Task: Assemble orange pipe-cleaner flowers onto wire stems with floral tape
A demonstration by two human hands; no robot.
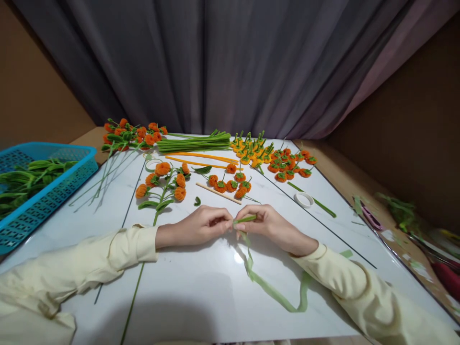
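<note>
My left hand (212,225) is closed, its thumb and fingers pinched at the end of a short fuzzy green pipe-cleaner piece (247,218). Right beside it, my right hand (275,229) is closed too, with that piece lying against its fingers. From the right fingertips a pale green strip of floral tape (271,291) trails down and curls across the table towards my right sleeve. The exact grip at the fingertips is partly hidden. Under my left wrist passes the long stem of a pipe-cleaner branch (163,194) bearing orange pumpkin-like fruits and green leaves.
Loose orange fruits (221,186) and a wooden stick (218,193) lie beyond my hands. Green pipe cleaners (196,143), yellow pieces (251,152) and finished branches (134,134) line the back. A blue basket (77,179) stands left; a white tape roll (304,200) and pink scissors (372,218) are right.
</note>
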